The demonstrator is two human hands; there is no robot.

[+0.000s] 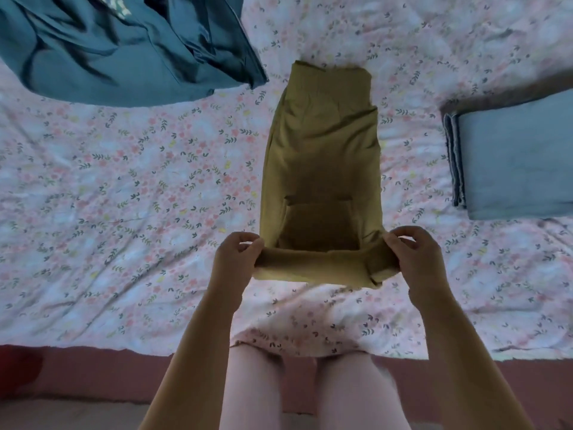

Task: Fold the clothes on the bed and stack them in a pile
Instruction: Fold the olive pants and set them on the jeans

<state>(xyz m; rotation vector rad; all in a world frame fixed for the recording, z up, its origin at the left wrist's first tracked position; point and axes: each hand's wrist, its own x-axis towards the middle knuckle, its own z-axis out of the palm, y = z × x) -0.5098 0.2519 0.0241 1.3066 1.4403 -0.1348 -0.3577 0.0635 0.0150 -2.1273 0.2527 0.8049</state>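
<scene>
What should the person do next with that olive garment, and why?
Probably carry the near edge forward to the far end, halving the olive garment: the left hand and right hand pinch its lifted near corners while the rest lies flat along the bed.

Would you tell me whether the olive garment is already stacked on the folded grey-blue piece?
No, the olive garment lies apart from the folded grey-blue piece, with bedsheet between them.

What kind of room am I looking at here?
Probably a bedroom: a floral bedsheet spread wide, with a folded blue garment, a crumpled teal garment and an olive garment lying on it.
</scene>
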